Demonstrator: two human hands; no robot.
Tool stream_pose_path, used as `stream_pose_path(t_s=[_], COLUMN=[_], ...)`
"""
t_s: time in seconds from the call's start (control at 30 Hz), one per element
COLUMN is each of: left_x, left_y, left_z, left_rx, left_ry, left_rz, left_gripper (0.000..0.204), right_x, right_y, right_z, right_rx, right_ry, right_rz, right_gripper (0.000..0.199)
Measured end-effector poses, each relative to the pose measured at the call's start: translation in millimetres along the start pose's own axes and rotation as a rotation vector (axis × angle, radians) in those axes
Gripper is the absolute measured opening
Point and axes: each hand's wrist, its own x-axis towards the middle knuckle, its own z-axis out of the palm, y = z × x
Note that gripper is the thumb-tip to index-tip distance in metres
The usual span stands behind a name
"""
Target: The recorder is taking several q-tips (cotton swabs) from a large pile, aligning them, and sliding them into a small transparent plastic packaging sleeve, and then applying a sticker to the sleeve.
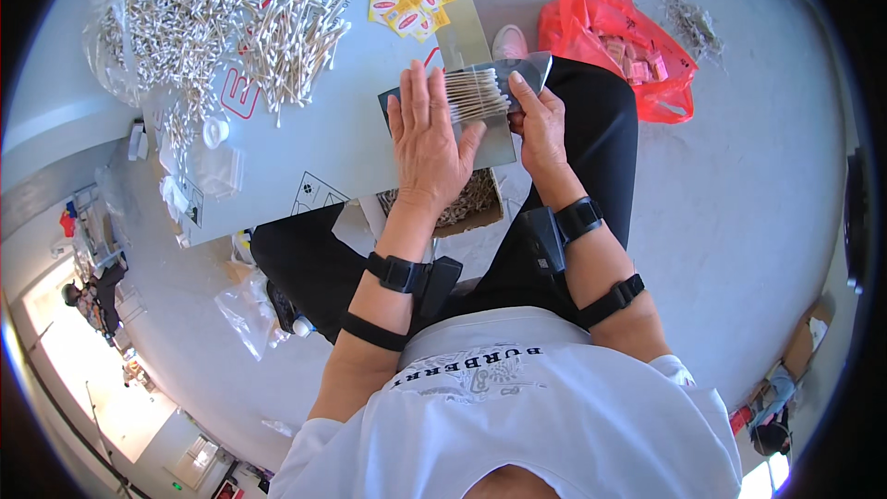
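Wooden-stemmed cotton swabs (477,94), gathered into one flat bundle, lying across a clear plastic sleeve (462,120) held just above the white surface (351,120). Left hand (427,143) laid flat over the sleeve, fingers (416,97) extended and close together, palm pressing down, thumb tip touching the lower edge of the bundle; probable purpose: keeping the stems parallel and the sleeve from sliding. Right hand (540,125) gripping the sleeve's right edge, fingers curled and clamped on the plastic, thumb resting against the swab ends; probable purpose: squaring the tips into one line.

Loose swabs in a large heap (199,9) at the far left of the surface, partly on a sheet of clear film, well apart from both hands. Small yellow sachets (411,2) scattered at the far edge. Small white cap (214,132) and folded clear bags (217,171) near the left edge.

Open cardboard box (467,208) just below the surface edge, between the knees, holding more swabs; contents partly hidden by the left wrist. Red plastic bag (619,32) on the floor to the right, mouth open, holding small pinkish packets. Further pile of loose sticks (693,23) on the floor beyond that bag. Black bands strapped on both forearms.
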Motion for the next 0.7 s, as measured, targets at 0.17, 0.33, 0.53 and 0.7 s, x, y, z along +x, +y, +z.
stream_pose_path(t_s=[0.17,0.33,0.53,0.7], left_x=[-9,-8,-8,-7], left_y=[4,4,4,3], left_z=[0,5,6,6], left_rx=[0.271,0.272,0.269,0.262], left_ry=[-0.216,-0.234,-0.220,-0.224], left_rz=[0.110,0.085,0.094,0.106], left_gripper=[0.092,0.095,0.094,0.090], right_x=[-6,-8,-11,-9], right_y=[-1,-1,0,-2], right_z=[14,7,7,10], right_rx=[0.050,0.058,0.059,-0.056], right_ry=[0.052,0.060,0.046,0.073], right_rz=[-0.049,-0.023,-0.024,-0.105], right_gripper=[0.013,0.010,0.010,0.011])
